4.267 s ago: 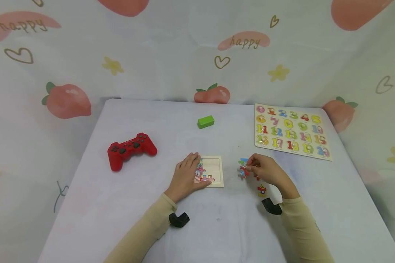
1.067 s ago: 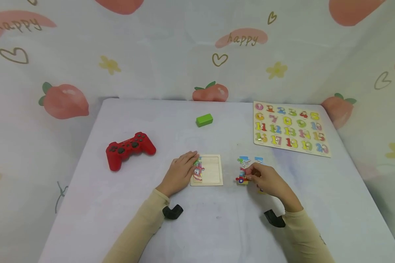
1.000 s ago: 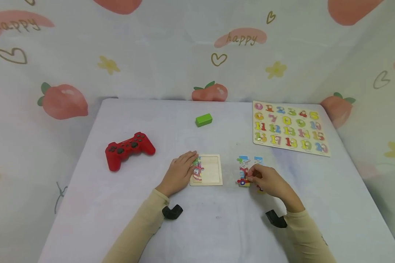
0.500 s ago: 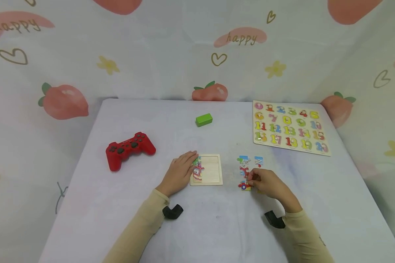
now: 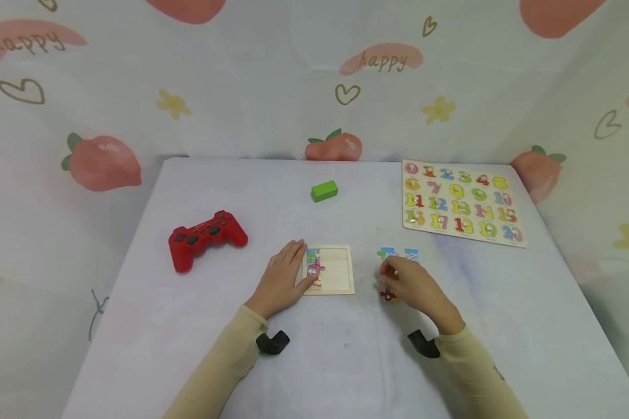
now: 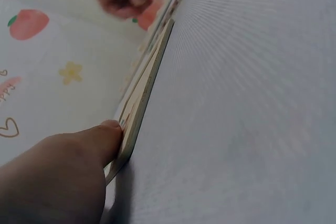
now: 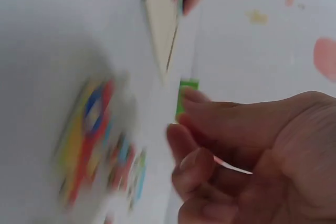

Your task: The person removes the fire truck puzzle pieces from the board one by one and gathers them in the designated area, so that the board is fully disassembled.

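Note:
A square wooden puzzle tray (image 5: 338,270) lies mid-table, with a strip of picture pieces (image 5: 314,259) along its left side. My left hand (image 5: 279,284) lies at its left edge, fingers nearly straight and the thumb over the strip; the left wrist view shows the thumb (image 6: 107,135) at the rim. To the right, my right hand (image 5: 411,288) hovers over loose puzzle pieces (image 5: 388,295), partly hiding them. In the right wrist view its fingers are loosely curled with no piece visible between them, and a blurred red and blue car piece (image 7: 93,114) lies below.
A red game controller (image 5: 207,240) sits at the left. Further back are a green block (image 5: 324,191) and, at the right, a number puzzle board (image 5: 463,203). A fruit-printed cloth (image 5: 272,87) hangs behind the table.
A bottom piece has left the tray, and a car piece now lies among the loose ones. My right hand has lifted and shifted left; my left thumb has come onto the strip.

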### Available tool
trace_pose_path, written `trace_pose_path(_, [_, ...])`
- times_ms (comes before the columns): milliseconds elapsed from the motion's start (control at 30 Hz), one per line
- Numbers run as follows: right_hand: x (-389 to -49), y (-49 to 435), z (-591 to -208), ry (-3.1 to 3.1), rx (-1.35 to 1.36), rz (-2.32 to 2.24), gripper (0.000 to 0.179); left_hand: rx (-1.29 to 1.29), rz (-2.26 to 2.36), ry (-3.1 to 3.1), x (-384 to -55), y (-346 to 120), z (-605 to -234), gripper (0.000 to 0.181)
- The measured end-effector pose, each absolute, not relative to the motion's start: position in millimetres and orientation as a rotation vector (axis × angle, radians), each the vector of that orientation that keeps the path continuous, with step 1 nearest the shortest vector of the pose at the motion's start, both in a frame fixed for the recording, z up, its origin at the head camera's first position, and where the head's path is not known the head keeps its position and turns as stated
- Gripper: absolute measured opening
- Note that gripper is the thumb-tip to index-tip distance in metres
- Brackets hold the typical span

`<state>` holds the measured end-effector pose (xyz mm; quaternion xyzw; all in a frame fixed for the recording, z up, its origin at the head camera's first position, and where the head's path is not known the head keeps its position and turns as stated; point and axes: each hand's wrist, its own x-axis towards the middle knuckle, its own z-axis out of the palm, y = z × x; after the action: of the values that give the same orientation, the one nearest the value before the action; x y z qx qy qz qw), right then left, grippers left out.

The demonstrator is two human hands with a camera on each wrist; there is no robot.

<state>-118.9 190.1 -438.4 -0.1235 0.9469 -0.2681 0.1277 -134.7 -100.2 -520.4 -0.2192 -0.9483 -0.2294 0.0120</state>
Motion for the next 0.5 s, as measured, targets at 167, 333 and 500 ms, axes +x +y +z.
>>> trace_pose_path(167, [-137.9,145.5,-440.4,2.757,-0.495,-0.836,0.013,-0.607,-0.723,-2.954,-135.9,-96.1,-523.1,0.081])
trace_pose_path(333, [-156.0,103.8,-454.4,2.766,-0.627,-0.759,0.016,-0.618,-0.719,-2.95,-135.1,-94.6,-522.0,0.083])
trace_pose_path(500, [-165.6,81.6,-462.8,2.787,-0.609,-0.734,0.012,-0.603,-0.698,-2.95,-134.3,-98.3,-517.8,0.081])
